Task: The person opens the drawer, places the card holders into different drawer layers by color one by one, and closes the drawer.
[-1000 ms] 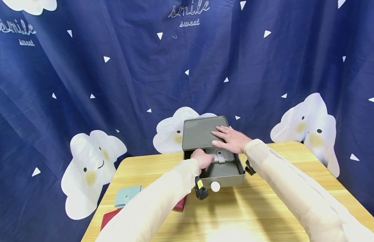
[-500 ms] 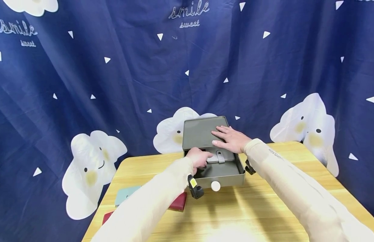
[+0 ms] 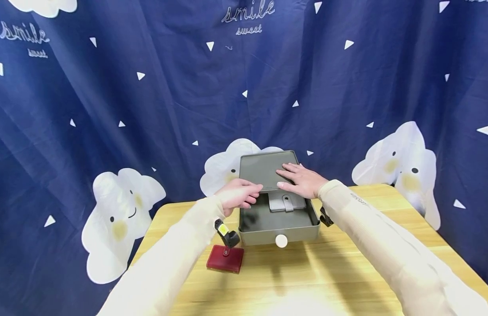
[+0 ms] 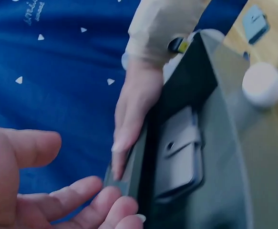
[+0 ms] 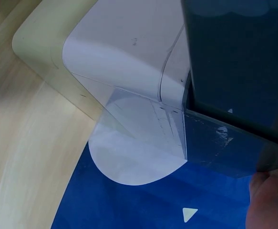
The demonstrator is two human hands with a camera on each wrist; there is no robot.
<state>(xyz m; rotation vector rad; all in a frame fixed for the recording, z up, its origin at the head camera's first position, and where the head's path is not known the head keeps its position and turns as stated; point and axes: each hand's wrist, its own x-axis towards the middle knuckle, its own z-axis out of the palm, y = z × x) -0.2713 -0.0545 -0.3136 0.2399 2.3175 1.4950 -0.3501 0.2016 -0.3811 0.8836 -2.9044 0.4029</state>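
- Head: the right hand (image 3: pixel 300 181) lies on the gray box (image 3: pixel 259 169), fingers spread; the left hand (image 3: pixel 238 194) is near the open drawer (image 3: pixel 263 238) — the gray wallet (image 3: pixel 278 202) is inside.
- Left wrist: left fingers bend loosely — thumb apart.
- Right wrist: only part of the right hand shows; can't tell its fingers.

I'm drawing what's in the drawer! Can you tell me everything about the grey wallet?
The wallet is pale grey, flat, round-cornered, and looks like smooth leather. A short grey strap with a round snap folds over the edge facing the white knob, so it looks closed. It lies flat in the pulled-out drawer; in the head view, the unit's top hides its back edge. Only the drawer floor seems to touch it.
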